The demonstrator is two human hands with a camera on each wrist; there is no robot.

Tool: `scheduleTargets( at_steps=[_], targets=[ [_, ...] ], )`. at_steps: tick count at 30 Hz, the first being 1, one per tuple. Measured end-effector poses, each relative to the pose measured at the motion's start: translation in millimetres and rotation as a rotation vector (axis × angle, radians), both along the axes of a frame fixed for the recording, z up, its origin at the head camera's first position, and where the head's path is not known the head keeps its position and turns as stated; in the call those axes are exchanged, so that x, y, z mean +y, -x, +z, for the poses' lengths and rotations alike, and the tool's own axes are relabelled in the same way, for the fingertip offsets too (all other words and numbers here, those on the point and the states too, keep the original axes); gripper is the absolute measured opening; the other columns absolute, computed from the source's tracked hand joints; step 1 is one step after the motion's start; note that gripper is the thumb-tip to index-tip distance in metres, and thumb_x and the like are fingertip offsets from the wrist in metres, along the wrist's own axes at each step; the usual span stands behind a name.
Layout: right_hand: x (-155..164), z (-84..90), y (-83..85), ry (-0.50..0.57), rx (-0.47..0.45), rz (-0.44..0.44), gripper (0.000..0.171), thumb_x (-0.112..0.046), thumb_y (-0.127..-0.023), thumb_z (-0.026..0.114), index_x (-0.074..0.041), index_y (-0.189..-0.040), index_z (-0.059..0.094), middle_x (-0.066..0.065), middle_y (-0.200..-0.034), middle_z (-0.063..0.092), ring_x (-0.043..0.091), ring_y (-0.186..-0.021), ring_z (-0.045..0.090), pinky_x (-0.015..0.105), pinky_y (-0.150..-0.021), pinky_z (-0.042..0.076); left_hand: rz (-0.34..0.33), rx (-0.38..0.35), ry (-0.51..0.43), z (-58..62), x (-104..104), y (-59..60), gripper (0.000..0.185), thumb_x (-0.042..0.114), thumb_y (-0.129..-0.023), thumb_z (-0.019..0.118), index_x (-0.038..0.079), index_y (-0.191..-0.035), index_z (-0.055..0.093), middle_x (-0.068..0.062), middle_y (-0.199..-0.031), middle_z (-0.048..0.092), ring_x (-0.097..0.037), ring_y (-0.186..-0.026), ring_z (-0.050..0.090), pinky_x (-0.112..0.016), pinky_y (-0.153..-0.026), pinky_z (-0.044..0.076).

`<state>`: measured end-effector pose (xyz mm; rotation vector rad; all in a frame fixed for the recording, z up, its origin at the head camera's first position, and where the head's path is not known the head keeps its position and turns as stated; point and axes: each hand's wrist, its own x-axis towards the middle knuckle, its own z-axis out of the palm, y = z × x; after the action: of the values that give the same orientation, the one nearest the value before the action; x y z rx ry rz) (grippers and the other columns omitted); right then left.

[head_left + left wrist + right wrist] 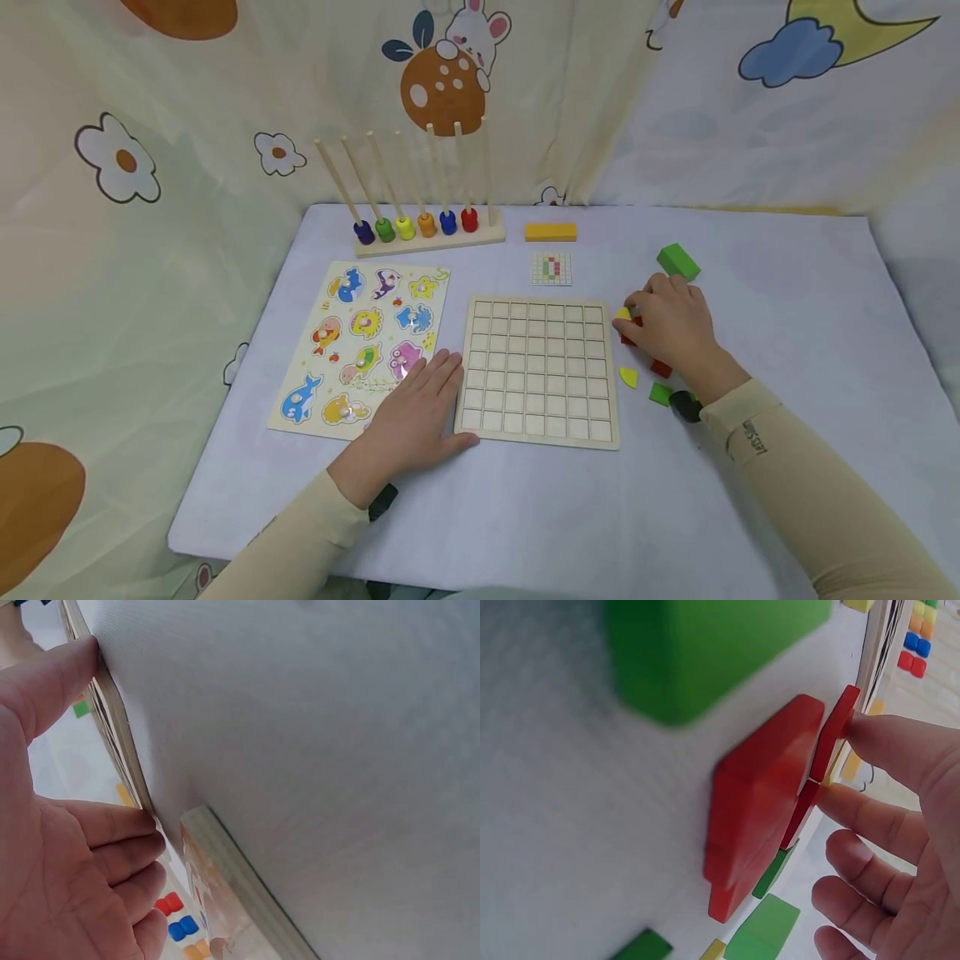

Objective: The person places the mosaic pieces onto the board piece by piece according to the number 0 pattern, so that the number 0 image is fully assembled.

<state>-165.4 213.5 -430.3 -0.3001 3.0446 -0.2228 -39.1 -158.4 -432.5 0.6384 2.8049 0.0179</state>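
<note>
My left hand (423, 408) lies flat with straight fingers at the left edge of a wooden grid board (612, 375). In the left wrist view its thumb and index fingertip touch the board's edge (120, 724). Beside the board's right edge, my right hand (671, 321) reaches down to small wooden pieces. Its thumb and index finger stand either side of a yellow piece (623, 313), close against red pieces (832, 735); whether they pinch it is unclear. Nearby lie another red piece (662, 369), a yellow quarter-round (628, 377) and a green piece (660, 393).
A green block (678, 262) lies beyond my right hand. Behind the board are a small pattern card (551, 269) and a long yellow block (551, 232). A peg stand (429, 243) with coloured beads is at the back; a sea-animal puzzle (311, 379) lies left.
</note>
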Motion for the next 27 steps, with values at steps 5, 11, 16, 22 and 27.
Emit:
scheduleTargets(
  at_steps=[5,11,16,22,27],
  targets=[
    [-1.4,0.3,-0.8,-0.012,0.013,0.008,0.042,-0.037,-0.094,0.076,-0.004,-0.12,0.076,0.016,-0.112,0.057,0.036,-0.108,0.044,0.058,-0.097,0.043,0.004,-0.006,-0.006,1.8,0.4,-0.5,0.108,0.072,-0.09,0.066,0.006,-0.166,0.026,-0.01,-0.176,0.022,-0.028,-0.165,0.014,-0.045,-0.136,0.014],
    [-3.0,0.2,-1.4,-0.025,0.012,0.012,0.039,-0.037,-0.095,0.073,-0.003,-0.115,0.076,0.016,-0.113,0.059,0.037,-0.11,0.046,0.057,-0.097,0.043,0.002,-0.004,-0.002,2.9,1.0,-1.3,0.108,0.072,-0.09,0.066,0.006,-0.166,0.027,-0.01,-0.176,0.023,-0.029,-0.165,0.015,-0.045,-0.136,0.014],
    [-3.2,-0.7,-1.4,-0.026,0.021,0.019,0.035,-0.036,-0.094,0.071,-0.003,-0.104,0.077,0.016,-0.111,0.06,0.036,-0.107,0.047,0.055,-0.093,0.043,-0.002,0.0,-0.007,2.8,1.2,-1.6,0.107,0.071,-0.09,0.066,0.006,-0.165,0.027,-0.011,-0.175,0.023,-0.029,-0.165,0.015,-0.046,-0.136,0.015],
    [-3.8,0.5,-2.0,-0.016,0.008,0.0,0.038,-0.036,-0.092,0.071,-0.001,-0.109,0.077,0.017,-0.109,0.06,0.035,-0.104,0.047,0.055,-0.095,0.043,-0.011,0.004,-0.008,4.7,1.1,-2.2,0.107,0.071,-0.09,0.066,0.005,-0.165,0.027,-0.011,-0.175,0.023,-0.029,-0.165,0.016,-0.046,-0.136,0.015],
    [-4.9,4.2,-3.5,-0.002,0.006,-0.009,0.04,-0.035,-0.092,0.069,-0.001,-0.112,0.076,0.018,-0.111,0.06,0.036,-0.106,0.047,0.056,-0.095,0.043,-0.009,0.008,0.0,2.7,0.4,-2.3,0.108,0.072,-0.09,0.065,0.006,-0.166,0.026,-0.011,-0.175,0.023,-0.029,-0.165,0.016,-0.046,-0.136,0.015]
  ],
)
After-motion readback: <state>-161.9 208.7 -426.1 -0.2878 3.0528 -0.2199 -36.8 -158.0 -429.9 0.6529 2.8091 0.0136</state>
